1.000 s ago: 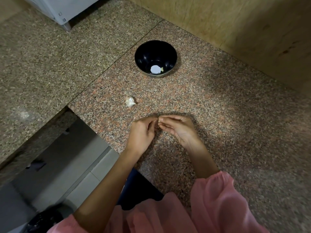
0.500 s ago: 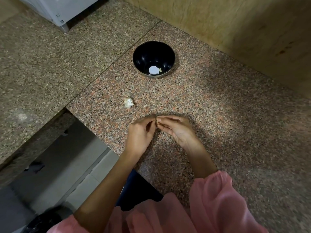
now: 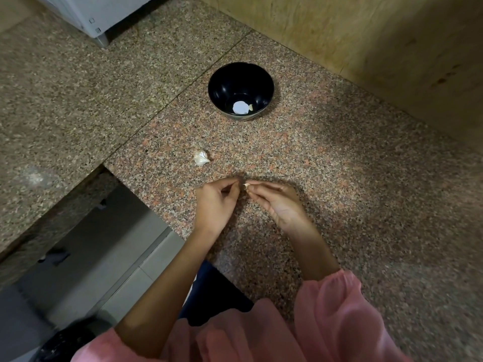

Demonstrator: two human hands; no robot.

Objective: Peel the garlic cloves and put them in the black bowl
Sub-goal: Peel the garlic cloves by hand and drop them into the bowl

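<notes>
My right hand (image 3: 277, 202) pinches a small pale garlic clove (image 3: 246, 186) between thumb and fingertips, just above the granite counter. Beside it on the left, my left hand (image 3: 217, 199) has its fingers curled, thumb and forefinger pinched together a short gap from the clove; whether a bit of skin sits between them I cannot tell. Farther back stands the black bowl (image 3: 222, 86), with a white round patch and one small pale clove (image 3: 251, 107) at its bottom. A white garlic piece (image 3: 201, 158) in its papery skin lies on the counter between the bowl and my hands.
The speckled granite counter (image 3: 339, 165) ends in an edge at the left, with floor tiles (image 3: 104, 257) below. A yellowish wall (image 3: 366, 35) runs along the back right. A grey appliance corner (image 3: 99, 17) stands at the top left.
My hands have drawn slightly apart; the left fingertips now sit off the clove, which shows at the right fingertips. The view has shifted a little.
</notes>
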